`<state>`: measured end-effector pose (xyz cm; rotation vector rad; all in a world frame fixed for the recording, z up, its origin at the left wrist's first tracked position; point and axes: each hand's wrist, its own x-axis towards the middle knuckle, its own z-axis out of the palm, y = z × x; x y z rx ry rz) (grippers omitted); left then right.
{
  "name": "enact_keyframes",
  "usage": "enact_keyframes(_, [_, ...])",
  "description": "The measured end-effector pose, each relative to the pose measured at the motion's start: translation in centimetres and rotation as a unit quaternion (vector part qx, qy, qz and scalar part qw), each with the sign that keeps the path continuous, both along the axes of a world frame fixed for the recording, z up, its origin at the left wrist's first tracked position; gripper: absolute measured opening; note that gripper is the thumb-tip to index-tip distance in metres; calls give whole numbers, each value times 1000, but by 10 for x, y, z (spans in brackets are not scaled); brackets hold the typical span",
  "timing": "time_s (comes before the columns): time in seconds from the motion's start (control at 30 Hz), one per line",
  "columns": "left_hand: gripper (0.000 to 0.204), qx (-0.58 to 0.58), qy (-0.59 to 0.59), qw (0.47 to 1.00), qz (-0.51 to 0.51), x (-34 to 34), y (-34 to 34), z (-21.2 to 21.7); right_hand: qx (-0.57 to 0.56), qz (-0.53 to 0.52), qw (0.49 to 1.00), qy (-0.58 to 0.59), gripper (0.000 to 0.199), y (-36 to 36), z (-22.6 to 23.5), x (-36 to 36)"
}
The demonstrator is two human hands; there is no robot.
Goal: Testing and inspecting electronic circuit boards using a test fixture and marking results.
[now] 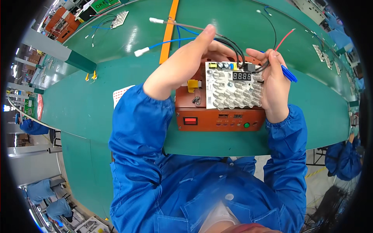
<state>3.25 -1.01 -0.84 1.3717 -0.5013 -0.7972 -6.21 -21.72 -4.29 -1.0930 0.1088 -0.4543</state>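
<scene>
A white circuit board (pixel 229 90) with a dark digit display and rows of clear round-topped springy-looking parts rests over an orange-brown box fixture (pixel 217 123). Black, brown and blue wires (pixel 234 42) run from its top edge, some ending in white connectors (pixel 141 51). My left hand (pixel 190 58) is closed around these wires at the board's upper left, thumb raised; its fingertips are partly hidden. My right hand (pixel 276 81) lies along the board's right edge, thumb and forefinger pinching a dark wire with a red end (pixel 284 40). A blue pen (pixel 289 73) is tucked in that hand.
A yellow clamp piece (pixel 192 86) sits on the fixture's left. An orange strip (pixel 168 35) crosses the green table (pixel 93 116). Other wired boards (pixel 119 19) lie at far left and right. A grey post (pixel 70 50) stands left. Other people are at both sides.
</scene>
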Motion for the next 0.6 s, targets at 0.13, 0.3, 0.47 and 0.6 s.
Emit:
enact_keyframes(0.13, [66,135,-661,736,57,-22,31,-6,-8,20,1000,15,21,2,-3,3])
enact_keyframes(0.3, [79,119,-588,799,40,-29,37,-39,-86,20,996,29,21,8,1,2])
enact_keyframes(0.47, [78,96,-525,844,58,-29,37,-53,-318,31,947,27,36,-5,-1,-2])
enact_keyframes(0.6, [79,79,-534,840,52,-27,44,-57,-391,25,919,35,43,-11,9,-24])
